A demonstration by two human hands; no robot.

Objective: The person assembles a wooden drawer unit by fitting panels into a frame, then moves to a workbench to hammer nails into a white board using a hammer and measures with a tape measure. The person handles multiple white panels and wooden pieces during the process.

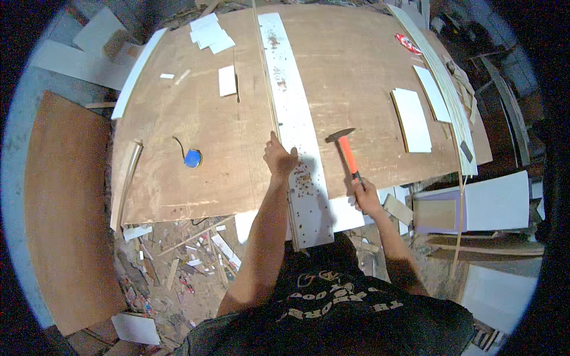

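My right hand (366, 197) is closed around the dark grip of a hammer (349, 155). Its orange shaft points away from me, with the dark metal head above the brown tabletop, right of the white board. My left hand (279, 159) straddles a thin wooden strip (274, 113) standing along the left edge of a long white board (291, 107). The fingers lie on the strip's left and the thumb is spread to the right, over the board. Small dark bits, perhaps nails or screws, lie scattered on the board. A small dark piece (279, 124) sits by the strip beyond my fingers.
The brown sheet tabletop (178, 118) carries a blue tape measure (193, 158), stacked white pieces (208, 31), a white block (227, 80), white panels (411, 120) and a red-and-white packet (408, 43). Offcuts litter the floor (190, 261); a brown panel (68, 207) leans at left.
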